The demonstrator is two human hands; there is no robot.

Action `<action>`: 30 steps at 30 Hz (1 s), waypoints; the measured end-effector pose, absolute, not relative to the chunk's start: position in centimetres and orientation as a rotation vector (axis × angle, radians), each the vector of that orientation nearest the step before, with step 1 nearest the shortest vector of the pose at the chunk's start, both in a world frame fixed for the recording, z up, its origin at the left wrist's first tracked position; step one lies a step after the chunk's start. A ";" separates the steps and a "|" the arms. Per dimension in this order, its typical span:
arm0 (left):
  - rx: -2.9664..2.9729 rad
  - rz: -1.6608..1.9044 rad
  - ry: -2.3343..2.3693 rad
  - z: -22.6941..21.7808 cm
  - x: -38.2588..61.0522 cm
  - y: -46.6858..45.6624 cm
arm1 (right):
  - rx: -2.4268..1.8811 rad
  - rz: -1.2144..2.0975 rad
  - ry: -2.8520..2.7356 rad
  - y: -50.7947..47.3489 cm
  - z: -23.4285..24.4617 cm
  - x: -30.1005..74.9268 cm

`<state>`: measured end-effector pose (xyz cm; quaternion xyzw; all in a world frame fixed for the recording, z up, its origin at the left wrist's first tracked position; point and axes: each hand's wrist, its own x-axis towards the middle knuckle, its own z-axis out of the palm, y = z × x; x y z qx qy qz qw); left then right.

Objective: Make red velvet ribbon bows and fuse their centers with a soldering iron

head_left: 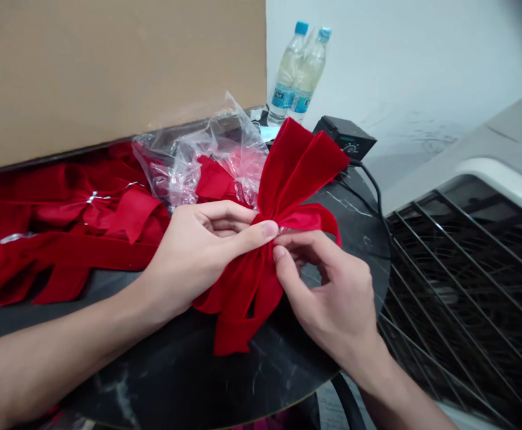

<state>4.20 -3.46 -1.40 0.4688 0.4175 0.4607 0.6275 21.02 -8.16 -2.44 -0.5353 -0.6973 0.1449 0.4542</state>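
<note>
Over the dark table (189,373) there's a red bow (283,185) between the person's hands: the left hand (196,254) pinches its gathered middle, the right hand (335,292) pinching there from the right.

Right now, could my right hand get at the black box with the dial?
Probably not freely: the right hand is busy at the red velvet bow, whose upper loops partly hide the black dial box.

The left hand (198,251) and right hand (335,292) both pinch, close together.
</note>
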 end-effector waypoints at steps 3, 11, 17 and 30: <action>1.151 1.082 0.974 -1.6 4.3 -3.5 | -1.290 0.018 -1.825 -7.9 -2.5 20.7; 1.134 1.022 1.028 -1.6 4.2 -3.3 | -1.313 0.025 -1.877 -8.7 -2.6 21.1; 1.249 0.939 1.046 -1.4 3.4 -2.5 | -1.421 -0.051 -1.829 -7.5 -0.6 24.8; 1.561 0.757 1.091 -0.6 1.9 -0.6 | -1.641 1.200 -1.826 -8.6 0.5 31.0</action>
